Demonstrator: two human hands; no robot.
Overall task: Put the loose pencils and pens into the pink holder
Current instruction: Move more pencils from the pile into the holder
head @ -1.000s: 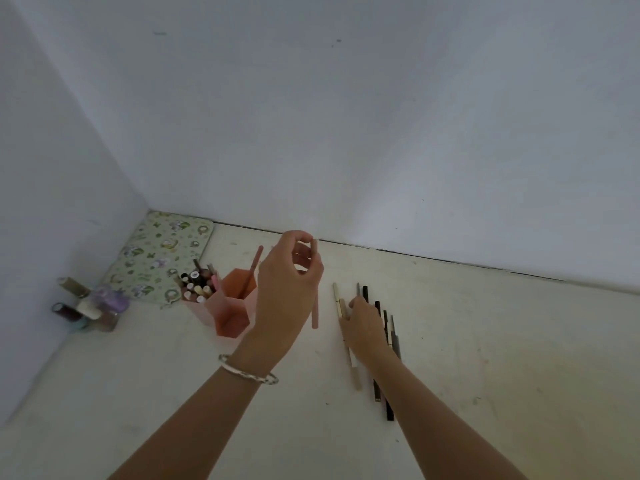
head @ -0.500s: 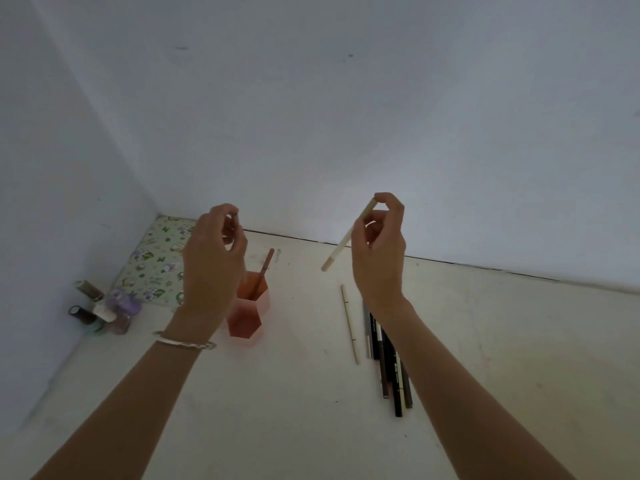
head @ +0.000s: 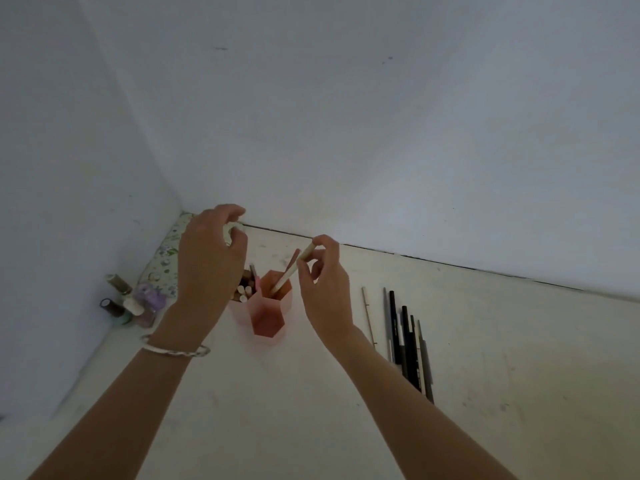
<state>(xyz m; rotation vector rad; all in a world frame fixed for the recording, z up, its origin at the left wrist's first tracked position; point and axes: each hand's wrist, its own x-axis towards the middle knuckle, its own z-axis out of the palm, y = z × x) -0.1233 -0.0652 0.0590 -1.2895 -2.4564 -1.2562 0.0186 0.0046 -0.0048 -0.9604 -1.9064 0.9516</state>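
Observation:
The pink holder (head: 268, 320) stands on the pale surface, made of hexagonal compartments. My right hand (head: 323, 289) pinches a cream pencil (head: 292, 271) whose lower end is inside the front compartment, beside a pink pencil (head: 291, 263) standing there. My left hand (head: 211, 258) hovers above the holder's left compartment, fingers curled and apart, holding nothing that I can see. Several loose pencils and pens (head: 403, 337), mostly dark, lie side by side to the right of the holder.
Small bottles (head: 133, 301) stand at the left wall. A patterned pouch (head: 166, 258) lies in the corner behind them. Walls close the surface at left and back. A silver bangle (head: 175, 349) circles my left wrist.
My right hand carried the cream pencil left and down from mid-air into the holder. My left hand stayed above the holder, its fingers looser now.

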